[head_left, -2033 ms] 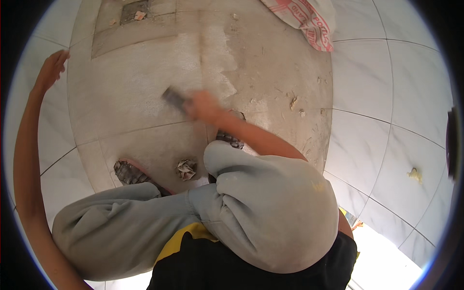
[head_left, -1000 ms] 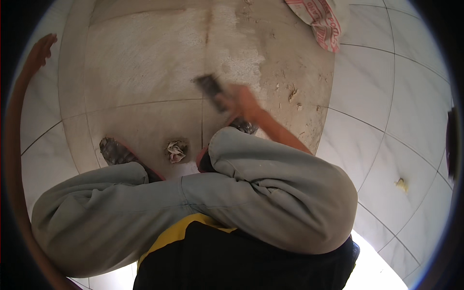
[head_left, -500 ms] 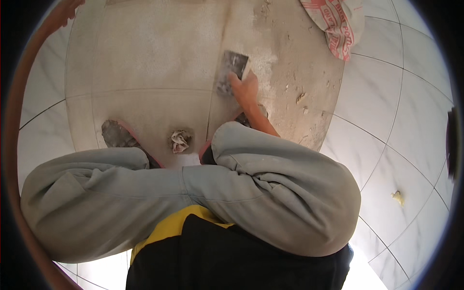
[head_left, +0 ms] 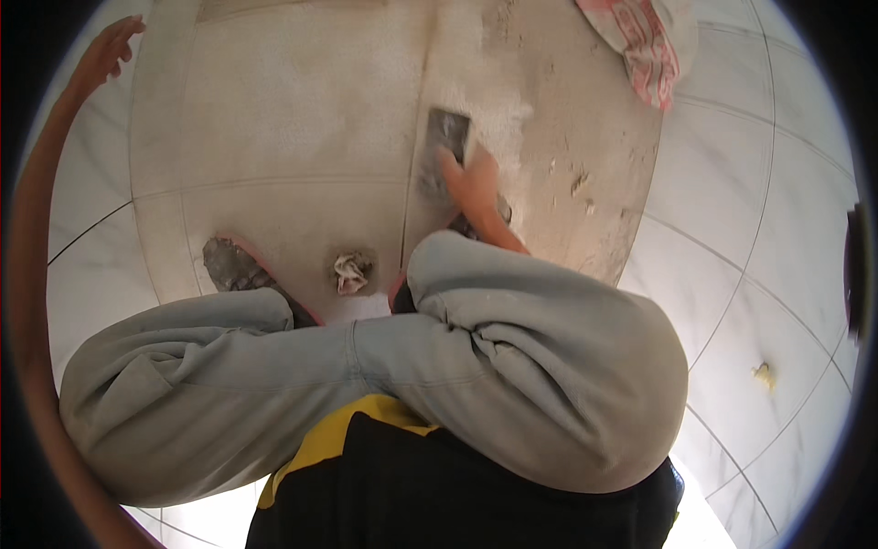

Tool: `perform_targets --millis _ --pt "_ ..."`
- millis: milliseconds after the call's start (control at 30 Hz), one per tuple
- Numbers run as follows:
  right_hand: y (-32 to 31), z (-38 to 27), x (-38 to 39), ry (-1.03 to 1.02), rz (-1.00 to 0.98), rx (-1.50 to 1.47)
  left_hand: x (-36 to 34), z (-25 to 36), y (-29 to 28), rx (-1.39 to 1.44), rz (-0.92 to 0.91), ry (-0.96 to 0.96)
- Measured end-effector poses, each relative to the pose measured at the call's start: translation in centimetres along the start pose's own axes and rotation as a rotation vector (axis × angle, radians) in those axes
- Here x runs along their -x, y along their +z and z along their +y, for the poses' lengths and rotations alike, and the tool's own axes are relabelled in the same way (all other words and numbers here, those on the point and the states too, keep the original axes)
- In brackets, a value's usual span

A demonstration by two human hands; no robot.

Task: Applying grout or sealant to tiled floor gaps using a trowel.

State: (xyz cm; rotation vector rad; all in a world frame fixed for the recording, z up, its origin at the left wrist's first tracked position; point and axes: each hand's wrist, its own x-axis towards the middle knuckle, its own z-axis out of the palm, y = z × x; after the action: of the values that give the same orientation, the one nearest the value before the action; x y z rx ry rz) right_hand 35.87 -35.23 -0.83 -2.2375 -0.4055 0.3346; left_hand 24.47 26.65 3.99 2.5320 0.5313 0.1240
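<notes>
A dull beige floor, seamed and smeared paler in places, fills the middle of the frame, with white grey-veined tiles on both sides. At upper centre, the right hand is clamped on a dark flat block, slightly blurred. The left hand, at upper left, is empty, fingers loosely apart. A red-and-white sack lies upper right; a crumpled scrap sits below centre between the shoes.
</notes>
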Motion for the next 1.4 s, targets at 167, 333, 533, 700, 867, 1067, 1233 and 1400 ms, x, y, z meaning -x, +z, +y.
perform_targets --millis 167,333,533,700,867,1067,1233,1400 --pt "-0.5 1.1 -1.8 0.108 -0.059 0.044 -0.5 -0.2 1.2 -0.129 -0.154 -0.277" --pt "-1.0 -0.6 -1.7 0.122 0.008 -0.002 -0.7 2.2 0.6 -0.086 -0.225 -0.325" --pt "-1.6 0.4 -3.2 0.061 0.078 -0.015 0.8 1.2 -1.3 -0.038 -0.256 -0.280" --pt "-0.1 0.2 -7.8 0.134 0.027 0.046 1.0 2.7 -1.2 -0.130 -0.254 -0.449" --pt "-1.2 1.2 -9.0 0.019 0.076 0.001 1.8 2.5 -2.7 -0.063 -0.329 -0.435" --pt "0.9 -1.3 -15.9 0.048 0.048 0.284 0.1 6.4 -0.9 -0.017 -0.316 -0.446" --pt "-1.7 0.5 -13.9 0.140 -0.006 0.226 1.9 7.0 -2.3 0.034 -0.257 -0.473" --pt "0.3 -0.8 -19.4 0.048 0.139 0.271 1.7 6.2 -1.1 -0.026 -0.430 -0.419"
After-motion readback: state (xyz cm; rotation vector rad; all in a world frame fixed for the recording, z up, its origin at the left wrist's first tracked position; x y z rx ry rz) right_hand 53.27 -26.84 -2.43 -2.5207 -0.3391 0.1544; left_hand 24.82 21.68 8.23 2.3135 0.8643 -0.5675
